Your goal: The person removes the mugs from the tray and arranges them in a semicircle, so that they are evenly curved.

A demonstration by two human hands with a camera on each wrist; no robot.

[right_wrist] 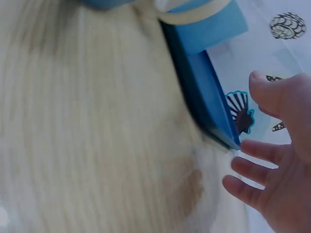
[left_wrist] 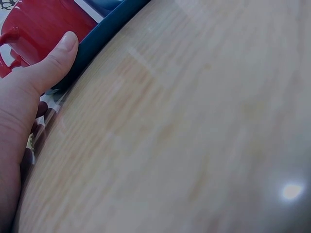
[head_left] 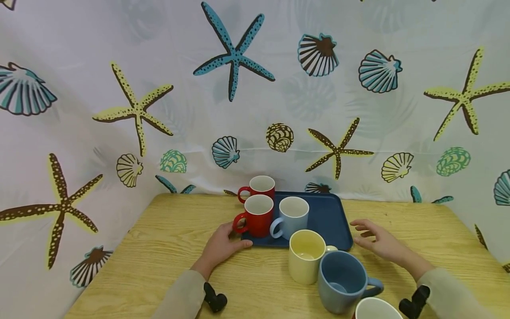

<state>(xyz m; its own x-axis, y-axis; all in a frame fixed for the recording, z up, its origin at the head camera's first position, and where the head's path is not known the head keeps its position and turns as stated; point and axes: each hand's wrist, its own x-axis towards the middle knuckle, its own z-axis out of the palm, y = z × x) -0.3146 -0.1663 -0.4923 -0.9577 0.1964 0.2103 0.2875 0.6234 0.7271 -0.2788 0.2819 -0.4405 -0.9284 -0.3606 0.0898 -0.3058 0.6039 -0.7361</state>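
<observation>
A dark blue tray (head_left: 324,217) lies at the back of the table. My left hand (head_left: 223,243) grips its front left corner, with the thumb (left_wrist: 60,56) along the front rim and the other fingers partly hidden at the left side. Just above that hand stands a red mug (head_left: 260,221) with a white inside. A second red mug (head_left: 268,191) is behind it, and a light blue mug (head_left: 296,221) stands to its right on the tray. My right hand (head_left: 376,241), fingers spread and holding nothing, hovers just beyond the tray's right edge.
In front of the tray stand a yellow mug (head_left: 304,266) and a larger blue mug (head_left: 340,283), close together. One more mug with a white inside (head_left: 376,310) is cut off by the bottom edge. A patterned cloth (head_left: 255,110) hangs behind the wooden table (head_left: 159,248).
</observation>
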